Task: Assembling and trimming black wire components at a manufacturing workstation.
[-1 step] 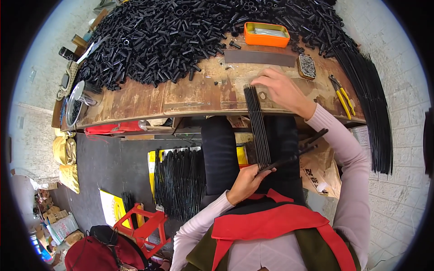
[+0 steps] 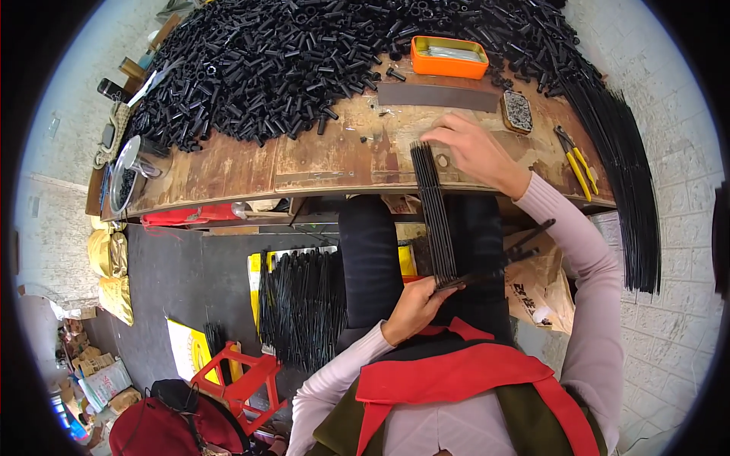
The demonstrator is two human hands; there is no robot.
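Beyond the right hand (image 2: pixel 473 152), strip (image 2: pixel 437 97), orange box (image 2: pixel 450 67).

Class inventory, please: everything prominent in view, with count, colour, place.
Worn wooden table: one, brown, ahead.
Slim rod bundle: one, black, overlapping table's near edge.
Short tubular pieces: uncountable heap, black, table's far side.
Open rectangular tin: one, orange, table, right of centre.
Flat strip: one, brownish, nearer than tin.
Speckled rounded object: one, grey, right of strip.
Pliers: one, yellow handles, table's right.
Long thin rods: many, black, far right.
Thin strands: many, black, left of bundle.
Stool: one, red, lower left.
Left grip: one, bare, holding bundle's near end.
Right grip: one, bare, by its far end.
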